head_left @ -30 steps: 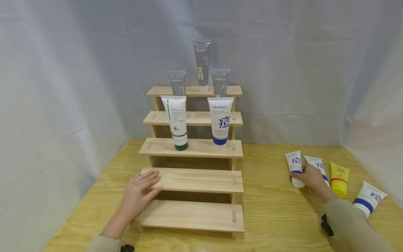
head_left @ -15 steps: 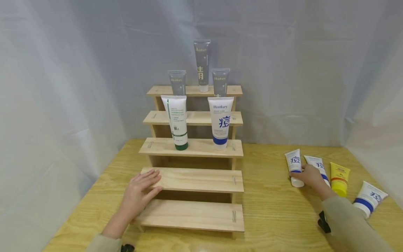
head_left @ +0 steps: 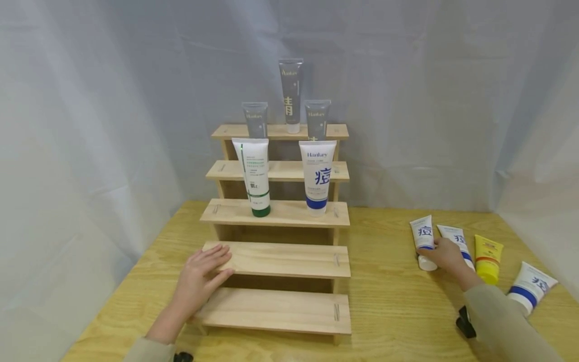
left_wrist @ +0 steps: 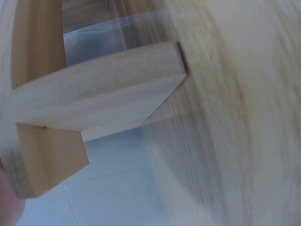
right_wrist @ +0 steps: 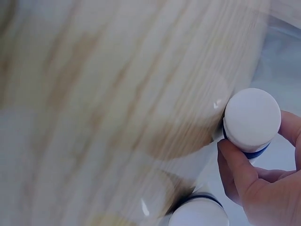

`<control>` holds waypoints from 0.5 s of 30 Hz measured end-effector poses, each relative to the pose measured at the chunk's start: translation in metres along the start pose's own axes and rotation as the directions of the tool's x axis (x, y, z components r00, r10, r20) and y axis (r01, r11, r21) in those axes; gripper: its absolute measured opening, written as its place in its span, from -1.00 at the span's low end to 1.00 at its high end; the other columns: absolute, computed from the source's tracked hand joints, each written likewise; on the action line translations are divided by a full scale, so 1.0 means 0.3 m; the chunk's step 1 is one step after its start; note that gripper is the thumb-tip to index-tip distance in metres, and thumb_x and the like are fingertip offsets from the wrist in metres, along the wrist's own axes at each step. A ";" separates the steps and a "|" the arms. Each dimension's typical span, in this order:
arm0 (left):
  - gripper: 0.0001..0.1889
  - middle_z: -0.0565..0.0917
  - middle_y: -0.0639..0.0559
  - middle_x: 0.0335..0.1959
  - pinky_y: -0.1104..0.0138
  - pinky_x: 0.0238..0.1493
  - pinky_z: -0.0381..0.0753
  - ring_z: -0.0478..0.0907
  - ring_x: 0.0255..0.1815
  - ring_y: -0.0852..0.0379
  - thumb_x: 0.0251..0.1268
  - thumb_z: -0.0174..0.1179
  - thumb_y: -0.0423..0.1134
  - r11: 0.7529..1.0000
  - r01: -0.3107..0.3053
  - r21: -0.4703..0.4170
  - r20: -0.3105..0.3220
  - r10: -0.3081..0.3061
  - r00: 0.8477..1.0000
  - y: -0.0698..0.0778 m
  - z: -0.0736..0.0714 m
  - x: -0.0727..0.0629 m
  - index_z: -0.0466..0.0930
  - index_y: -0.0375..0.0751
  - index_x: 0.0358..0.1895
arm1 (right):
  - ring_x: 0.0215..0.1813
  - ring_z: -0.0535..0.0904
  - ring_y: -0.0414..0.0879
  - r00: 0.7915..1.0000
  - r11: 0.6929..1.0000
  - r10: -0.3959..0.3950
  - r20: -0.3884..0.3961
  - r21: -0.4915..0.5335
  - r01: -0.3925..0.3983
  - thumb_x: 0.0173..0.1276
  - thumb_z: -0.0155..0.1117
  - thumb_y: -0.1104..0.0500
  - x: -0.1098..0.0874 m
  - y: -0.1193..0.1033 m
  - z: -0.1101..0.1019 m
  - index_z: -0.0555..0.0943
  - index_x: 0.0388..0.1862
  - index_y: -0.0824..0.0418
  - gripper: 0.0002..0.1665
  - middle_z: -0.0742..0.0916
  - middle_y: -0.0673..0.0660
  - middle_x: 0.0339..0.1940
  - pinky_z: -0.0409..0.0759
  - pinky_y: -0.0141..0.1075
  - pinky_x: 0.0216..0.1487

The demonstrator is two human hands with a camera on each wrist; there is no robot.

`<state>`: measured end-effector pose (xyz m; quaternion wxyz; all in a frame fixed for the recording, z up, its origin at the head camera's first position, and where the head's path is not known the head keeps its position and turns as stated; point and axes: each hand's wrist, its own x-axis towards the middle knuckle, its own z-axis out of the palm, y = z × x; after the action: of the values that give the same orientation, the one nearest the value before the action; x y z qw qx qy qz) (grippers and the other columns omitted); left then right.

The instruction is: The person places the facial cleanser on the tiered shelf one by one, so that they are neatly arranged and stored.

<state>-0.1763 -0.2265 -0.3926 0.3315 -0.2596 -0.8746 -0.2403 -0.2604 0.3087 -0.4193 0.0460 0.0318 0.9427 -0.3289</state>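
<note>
My right hand (head_left: 448, 255) grips a small white squeeze tube (head_left: 422, 234) with blue lettering and a blue band, near its cap, at the right of the table. In the right wrist view, the thumb and fingers are around the tube below its white cap (right_wrist: 252, 117). A second similar tube (head_left: 456, 236) lies just beside it, partly behind my hand. My left hand (head_left: 199, 276) rests on the left end of the second-lowest shelf (head_left: 285, 259) of a stepped wooden stand. In the left wrist view, only a bit of skin (left_wrist: 9, 202) shows next to the wood.
On the stand's middle shelf (head_left: 285, 211) stand a white-and-green tube (head_left: 255, 173) and a white-and-blue tube (head_left: 318, 173). Several grey tubes, one on top (head_left: 291, 93), stand higher up. A yellow tube (head_left: 488, 256) and another white-and-blue tube (head_left: 533, 286) lie at the right.
My right forearm has shifted very slightly to the left, with the hand still on the same tube. My left hand has kept its place on the shelf.
</note>
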 end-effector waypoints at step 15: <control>-0.62 0.59 -0.16 -0.10 -0.17 -0.01 0.26 0.48 -0.03 -0.13 -0.12 0.33 -0.15 1.000 -0.005 0.003 -0.007 0.005 1.000 0.003 0.001 0.000 0.62 -0.33 -0.22 | -0.38 0.51 0.04 0.996 0.998 -0.057 -0.064 0.001 0.057 0.17 0.20 0.02 -0.035 -0.020 -0.018 0.26 0.04 0.70 -0.22 0.55 0.52 -0.23 0.48 -0.28 -0.49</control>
<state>-0.1760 -0.2258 -0.3925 0.3357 -0.2605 -0.8731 -0.2392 -0.2509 0.3069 -0.4103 0.0063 0.0153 0.9438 -0.3302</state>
